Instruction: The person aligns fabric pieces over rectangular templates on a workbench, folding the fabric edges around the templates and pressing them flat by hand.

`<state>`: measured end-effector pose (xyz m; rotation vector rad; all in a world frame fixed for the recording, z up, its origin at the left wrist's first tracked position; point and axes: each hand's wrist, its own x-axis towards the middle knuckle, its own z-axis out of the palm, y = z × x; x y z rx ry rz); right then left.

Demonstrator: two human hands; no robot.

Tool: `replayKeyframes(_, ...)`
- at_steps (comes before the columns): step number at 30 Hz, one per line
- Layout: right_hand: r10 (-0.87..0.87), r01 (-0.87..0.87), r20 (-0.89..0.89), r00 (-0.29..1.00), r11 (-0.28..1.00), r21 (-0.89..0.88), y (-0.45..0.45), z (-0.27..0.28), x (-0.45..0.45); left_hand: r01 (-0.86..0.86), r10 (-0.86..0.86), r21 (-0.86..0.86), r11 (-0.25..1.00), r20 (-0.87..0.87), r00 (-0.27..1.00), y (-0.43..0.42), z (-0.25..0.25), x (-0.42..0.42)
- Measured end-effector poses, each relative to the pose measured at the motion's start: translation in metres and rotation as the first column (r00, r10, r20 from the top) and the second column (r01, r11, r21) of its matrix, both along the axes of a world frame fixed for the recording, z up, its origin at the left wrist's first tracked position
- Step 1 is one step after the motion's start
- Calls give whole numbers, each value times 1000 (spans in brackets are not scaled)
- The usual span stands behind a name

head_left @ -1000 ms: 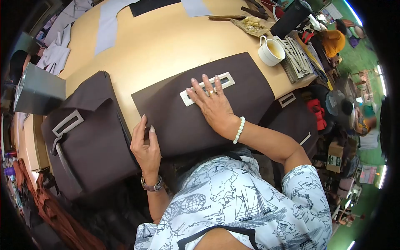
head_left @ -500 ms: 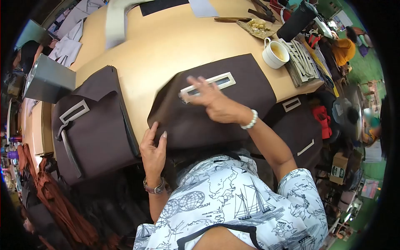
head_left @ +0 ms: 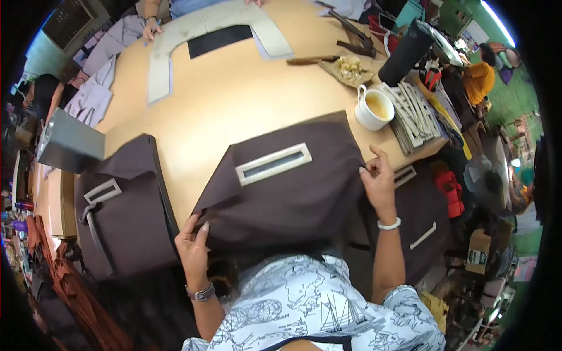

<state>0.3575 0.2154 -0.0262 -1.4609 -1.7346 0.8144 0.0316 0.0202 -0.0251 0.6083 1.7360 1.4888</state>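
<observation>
A dark brown fabric panel (head_left: 293, 205) lies over the table's near edge, its lower part lifted and sagging toward me. Near its top sits a pale rectangular frame (head_left: 274, 164) around a slot. My left hand (head_left: 192, 248) pinches the panel's left edge between thumb and fingers. At the opposite edge, my right hand (head_left: 380, 184) has its thumb and fingertips closed on the fabric. To the left, a stack of similar brown pieces (head_left: 132, 222) hangs over the edge, with a pale frame and a loose strip on top. Another brown piece (head_left: 404, 213) hangs beyond my right hand.
At the right stand a white cup (head_left: 374, 108) of yellowish liquid, a pile of pale frames (head_left: 414, 117) and a black cylinder (head_left: 405, 52). A hammer (head_left: 354, 32) lies behind. A grey metal box (head_left: 73, 140) stands left. Across the table, a person's hand (head_left: 152, 29) rests near a pale pattern piece (head_left: 161, 70).
My right hand has left the pale frame and gone to the panel's right edge, gripping it. The panel is pulled toward me. The view has tilted up, showing another person's hands across the table.
</observation>
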Motion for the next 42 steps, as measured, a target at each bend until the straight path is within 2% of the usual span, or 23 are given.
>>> replayKeyframes(2,79,-115,-333,940,989,-90,32,21,0,-29,22,127,992,58,998,13,10,-19)
replayKeyframes(3,93,-172,-546,833,981,-95,48,30,-7,0,5,165,986,-35,999,23,17,-31)
replayKeyframes(6,90,-292,-586,805,920,-260,98,49,-25,78,-104,292,953,77,992,60,42,-67)
replayKeyframes(8,108,-357,-620,777,887,-293,151,30,-48,101,-95,294,951,-34,995,90,54,-87)
replayKeyframes(10,146,-391,-591,793,866,-311,200,18,-79,101,-89,141,985,-85,992,124,60,-119)
replayKeyframes(11,141,-407,-607,782,853,-326,222,19,-96,112,-85,180,977,-152,985,144,50,-141)
replayKeyframes(12,136,-424,-623,770,839,-341,244,21,-116,83,-69,141,987,-104,992,165,52,-156)
replayKeyframes(14,62,-317,-640,766,902,-292,293,18,-156,134,-119,148,980,-103,988,208,38,-210)
replayKeyframes(15,145,-323,-548,824,914,-245,328,20,-171,143,-126,170,975,-108,986,228,42,-229)
replayKeyframes(16,218,-332,-443,870,922,-198,358,28,-185,174,-156,168,970,-113,981,245,61,-239)
replayKeyframes(18,247,-289,-430,869,957,-35,371,88,-206,184,-115,233,955,-281,953,271,102,-258)
replayKeyframes(20,246,-220,-589,770,968,117,343,159,-214,243,-64,348,905,-455,888,290,145,-293)
replayKeyframes(22,354,-217,-719,599,935,279,357,200,-213,259,-14,561,786,-402,915,284,198,-277)
replayKeyframes(24,501,-309,-754,426,863,399,421,213,-191,232,9,571,788,-387,922,254,227,-241)
replayKeyframes(25,723,-385,-418,550,664,641,419,210,-164,254,-29,571,780,-372,928,238,236,-225)
replayKeyframes(26,797,-502,-8,604,388,773,400,210,-143,321,-119,620,716,-344,931,228,233,-223)
replayKeyframes(27,586,-363,-660,471,810,461,348,219,-154,304,-105,600,741,-344,933,218,226,-216)
replayKeyframes(30,512,-336,-610,605,858,388,279,185,-139,244,-39,467,850,-406,913,183,186,-185)
replayKeyframes(32,532,-398,-576,621,846,354,254,146,-122,243,-106,403,882,-333,937,157,151,-171)
replayKeyframes(34,546,-401,-513,662,837,373,219,111,-107,215,-71,318,923,-409,910,128,120,-150)
replayKeyframes(36,427,-340,-377,822,898,278,177,80,-90,232,-156,219,948,-318,935,100,90,-132)
replayKeyframes(37,417,-341,-379,826,906,252,164,56,-80,255,-176,177,950,-370,912,87,72,-126)
replayKeyframes(42,292,-279,-183,939,956,90,74,-7,-23,182,-174,43,982,-147,974,20,17,-60)
